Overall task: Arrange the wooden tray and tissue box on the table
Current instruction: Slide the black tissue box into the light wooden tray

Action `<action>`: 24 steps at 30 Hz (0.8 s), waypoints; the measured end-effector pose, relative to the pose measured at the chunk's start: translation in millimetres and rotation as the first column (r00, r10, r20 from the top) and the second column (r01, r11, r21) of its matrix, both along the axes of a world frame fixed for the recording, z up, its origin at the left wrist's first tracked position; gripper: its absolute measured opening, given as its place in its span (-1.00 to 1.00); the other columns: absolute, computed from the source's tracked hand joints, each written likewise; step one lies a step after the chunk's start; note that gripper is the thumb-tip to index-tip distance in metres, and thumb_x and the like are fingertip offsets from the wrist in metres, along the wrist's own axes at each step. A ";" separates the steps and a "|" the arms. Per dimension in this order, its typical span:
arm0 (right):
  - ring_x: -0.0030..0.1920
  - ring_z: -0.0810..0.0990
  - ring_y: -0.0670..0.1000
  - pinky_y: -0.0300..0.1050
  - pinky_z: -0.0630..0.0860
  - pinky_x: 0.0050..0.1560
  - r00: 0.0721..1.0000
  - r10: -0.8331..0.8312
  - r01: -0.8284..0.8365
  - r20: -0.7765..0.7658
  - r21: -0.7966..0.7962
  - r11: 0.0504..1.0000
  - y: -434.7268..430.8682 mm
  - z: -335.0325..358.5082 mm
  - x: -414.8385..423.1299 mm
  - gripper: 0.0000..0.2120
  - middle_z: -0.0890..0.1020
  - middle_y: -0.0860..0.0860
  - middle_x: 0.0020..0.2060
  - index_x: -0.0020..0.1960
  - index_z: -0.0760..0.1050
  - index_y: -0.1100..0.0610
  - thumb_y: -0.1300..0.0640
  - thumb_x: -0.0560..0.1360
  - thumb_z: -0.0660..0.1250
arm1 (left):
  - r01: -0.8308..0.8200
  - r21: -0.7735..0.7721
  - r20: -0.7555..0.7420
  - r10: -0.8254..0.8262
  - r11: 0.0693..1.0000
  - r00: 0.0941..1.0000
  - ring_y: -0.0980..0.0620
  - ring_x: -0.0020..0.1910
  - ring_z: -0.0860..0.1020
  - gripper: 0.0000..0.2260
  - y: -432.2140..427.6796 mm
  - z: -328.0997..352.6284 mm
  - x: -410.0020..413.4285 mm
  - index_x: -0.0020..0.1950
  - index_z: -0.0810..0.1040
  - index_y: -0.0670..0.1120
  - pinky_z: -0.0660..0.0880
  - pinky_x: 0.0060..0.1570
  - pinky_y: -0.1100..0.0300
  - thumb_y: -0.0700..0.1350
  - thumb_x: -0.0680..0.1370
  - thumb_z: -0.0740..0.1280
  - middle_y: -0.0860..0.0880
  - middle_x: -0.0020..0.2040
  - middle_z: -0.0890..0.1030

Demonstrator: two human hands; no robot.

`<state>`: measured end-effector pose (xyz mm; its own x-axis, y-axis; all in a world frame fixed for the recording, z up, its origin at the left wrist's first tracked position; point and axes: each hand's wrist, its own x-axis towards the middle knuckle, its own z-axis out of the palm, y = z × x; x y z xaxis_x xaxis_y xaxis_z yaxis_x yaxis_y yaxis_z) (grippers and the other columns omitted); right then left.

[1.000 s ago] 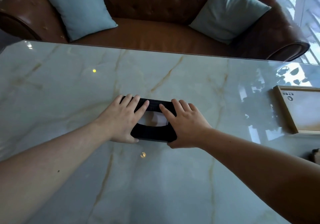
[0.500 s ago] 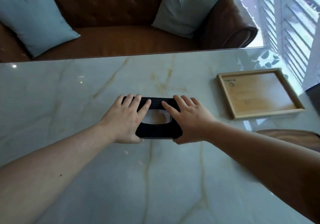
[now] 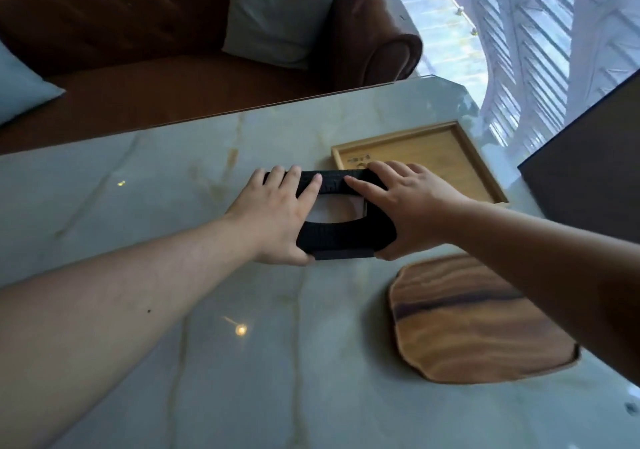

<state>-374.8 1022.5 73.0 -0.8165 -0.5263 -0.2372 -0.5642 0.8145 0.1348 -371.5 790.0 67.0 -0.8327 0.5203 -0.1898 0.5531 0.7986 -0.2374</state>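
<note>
A black textured tissue box (image 3: 337, 239) with an oval opening on top is held between both hands over the marble table (image 3: 138, 188). My left hand (image 3: 277, 216) grips its left end and my right hand (image 3: 412, 206) grips its right end. A square light wooden tray (image 3: 460, 157) lies just beyond and to the right of the box, its near left corner hidden behind my right hand. Whether the box touches the table or the tray I cannot tell.
A rounded dark-grained wooden board (image 3: 467, 324) lies at the near right, partly under my right forearm. A brown leather sofa (image 3: 156, 50) with pale blue cushions (image 3: 277, 12) stands past the far edge. A dark panel (image 3: 595, 171) rises at the right.
Both hands have carried the tissue box to the right, up against the wooden tray's near left corner. The view swung right, bringing the rounded wooden board into sight.
</note>
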 end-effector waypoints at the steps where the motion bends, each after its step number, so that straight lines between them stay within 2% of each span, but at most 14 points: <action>1: 0.39 0.25 0.20 0.11 0.31 0.34 1.000 -0.003 0.003 0.005 0.010 1.000 13.0 -0.8 -4.6 0.15 0.25 0.18 0.42 0.54 -0.08 -0.02 -0.50 0.11 0.20 | 0.004 0.010 0.006 -0.004 1.000 1.000 -0.27 0.35 0.23 0.07 12.7 -2.6 -5.5 0.50 -0.10 -0.08 0.22 0.32 -0.14 0.50 0.17 0.12 -0.29 0.46 0.19; 7: 0.38 0.29 0.20 0.10 0.35 0.34 0.999 -0.025 0.025 0.037 0.007 1.000 73.6 -7.6 -32.2 0.18 0.28 0.16 0.40 0.54 -0.08 -0.07 -0.49 0.06 0.26 | 0.022 0.011 0.045 -0.022 1.000 0.999 -0.27 0.40 0.20 0.09 71.3 -9.2 -38.3 0.50 -0.13 -0.06 0.21 0.32 -0.16 0.49 0.15 0.16 -0.29 0.49 0.14; 14: 0.42 0.21 0.19 0.13 0.42 0.29 0.998 0.005 -0.005 0.057 -0.002 1.000 114.3 -4.4 -71.2 0.15 0.25 0.14 0.42 0.53 -0.06 -0.09 -0.40 0.08 0.33 | -0.050 0.081 0.084 0.043 0.995 0.995 -0.28 0.42 0.17 0.08 112.6 -19.2 -65.7 0.50 -0.15 -0.01 0.20 0.34 -0.18 0.46 0.16 0.23 -0.28 0.50 0.13; 21: 0.39 0.25 0.13 0.14 0.56 0.11 0.995 0.041 -0.043 0.086 0.023 0.999 140.7 -0.4 -91.7 0.15 0.25 0.09 0.38 0.51 -0.11 -0.12 -0.38 0.07 0.35 | -0.101 0.117 0.124 0.086 0.988 0.989 -0.27 0.42 0.19 0.09 141.7 -22.3 -76.5 0.51 -0.11 0.00 0.20 0.34 -0.18 0.47 0.14 0.23 -0.26 0.49 0.15; 24: 0.36 0.29 0.12 0.11 0.54 0.13 0.995 0.053 -0.057 0.088 0.044 0.997 147.3 -1.0 -96.1 0.15 0.28 0.08 0.37 0.51 -0.08 -0.11 -0.39 0.05 0.35 | -0.122 0.110 0.145 0.105 0.986 0.984 -0.28 0.41 0.20 0.09 153.9 -23.6 -76.7 0.51 -0.11 -0.01 0.21 0.34 -0.18 0.46 0.16 0.26 -0.26 0.49 0.15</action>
